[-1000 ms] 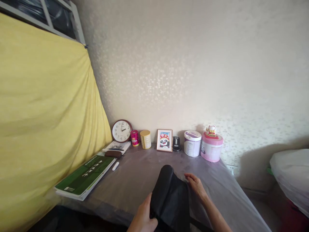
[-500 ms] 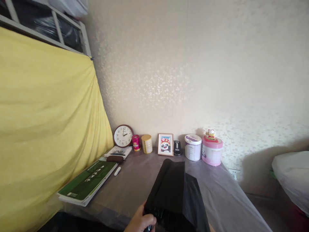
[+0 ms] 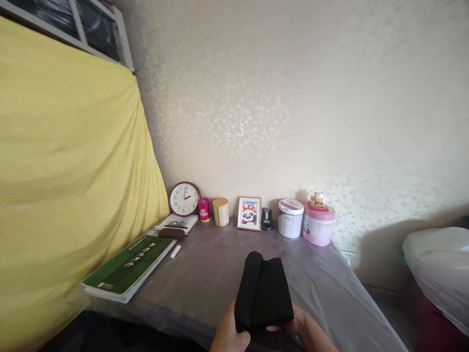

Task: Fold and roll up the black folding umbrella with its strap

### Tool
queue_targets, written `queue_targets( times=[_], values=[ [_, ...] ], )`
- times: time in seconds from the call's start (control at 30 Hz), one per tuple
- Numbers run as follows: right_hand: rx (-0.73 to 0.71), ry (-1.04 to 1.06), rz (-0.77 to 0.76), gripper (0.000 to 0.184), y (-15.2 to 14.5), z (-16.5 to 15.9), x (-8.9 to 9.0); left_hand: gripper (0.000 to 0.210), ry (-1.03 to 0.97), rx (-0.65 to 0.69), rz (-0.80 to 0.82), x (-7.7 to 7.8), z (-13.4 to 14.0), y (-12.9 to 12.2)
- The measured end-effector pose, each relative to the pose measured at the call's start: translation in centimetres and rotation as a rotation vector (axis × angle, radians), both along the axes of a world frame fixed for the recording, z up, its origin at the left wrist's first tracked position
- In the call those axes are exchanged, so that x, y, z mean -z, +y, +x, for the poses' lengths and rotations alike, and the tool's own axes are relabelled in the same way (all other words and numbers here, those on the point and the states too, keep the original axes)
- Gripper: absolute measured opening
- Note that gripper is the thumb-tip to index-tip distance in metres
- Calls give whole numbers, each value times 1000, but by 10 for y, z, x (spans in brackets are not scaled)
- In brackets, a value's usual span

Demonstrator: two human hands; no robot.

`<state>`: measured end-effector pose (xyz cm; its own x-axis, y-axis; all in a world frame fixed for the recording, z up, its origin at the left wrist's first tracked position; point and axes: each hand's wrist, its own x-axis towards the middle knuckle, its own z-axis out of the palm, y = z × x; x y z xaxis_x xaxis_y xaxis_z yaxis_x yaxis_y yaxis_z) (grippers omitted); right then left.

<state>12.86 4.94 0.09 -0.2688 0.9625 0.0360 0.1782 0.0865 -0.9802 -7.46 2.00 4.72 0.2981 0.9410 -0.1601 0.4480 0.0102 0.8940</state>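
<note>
A black folded bundle [image 3: 264,293], which looks like cloth, is held low over the near part of the table. A rounded roll runs along its left side, and a flatter panel lies to the right. My left hand [image 3: 230,332] grips its lower left corner, thumb at the near end and the other fingers hidden behind it. On the other side, my right hand [image 3: 298,325] is closed round the lower right corner, with some fingertips showing under the near edge. The bundle's underside is hidden, and I cannot make out exactly what it is.
A grey-covered table [image 3: 198,283] bears a green book [image 3: 132,266], a white pen-like item [image 3: 175,252] and a brown case [image 3: 171,233]. Along the wall stand a clock [image 3: 184,199], a pink can [image 3: 204,210], a yellow-lidded tin [image 3: 221,212], a panda picture frame [image 3: 249,213] and tubs [image 3: 291,220].
The loose black flap on the right has been folded in, and the bundle looks smaller and more compact. My right hand has come into view on its right side. The view has shifted slightly.
</note>
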Motion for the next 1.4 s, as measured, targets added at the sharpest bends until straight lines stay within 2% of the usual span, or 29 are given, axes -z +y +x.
queue_targets(
  times=[0.1,0.2,0.27,0.4,0.47,0.57,0.7,0.87,1.0,1.2,1.4],
  values=[
    [-28,5,-32,39,-5,11,-3,75,139,-16,73,9,7,-3],
    [30,1,15,33,-13,27,-11,81,260,-24,98,18,12,-5],
    [145,-25,36,29,-13,37,-18,83,314,-13,104,24,14,-5],
    [522,-131,34,36,-3,47,-29,86,374,-2,96,32,16,-5],
    [572,-172,14,41,0,47,-32,87,403,2,98,33,18,-6],
    [563,-303,33,42,1,43,-38,85,444,11,99,33,20,-7],
    [584,-435,94,35,2,34,-43,83,468,13,90,34,20,-7],
    [464,-360,164,30,12,16,-51,85,439,31,117,42,18,-6],
    [445,-328,197,25,29,-8,-58,84,446,17,119,42,19,-6],
    [436,-418,128,23,55,-40,-49,86,478,28,89,39,20,-5],
    [394,-515,19,30,67,-49,-41,86,495,36,66,35,19,-4]
  ],
)
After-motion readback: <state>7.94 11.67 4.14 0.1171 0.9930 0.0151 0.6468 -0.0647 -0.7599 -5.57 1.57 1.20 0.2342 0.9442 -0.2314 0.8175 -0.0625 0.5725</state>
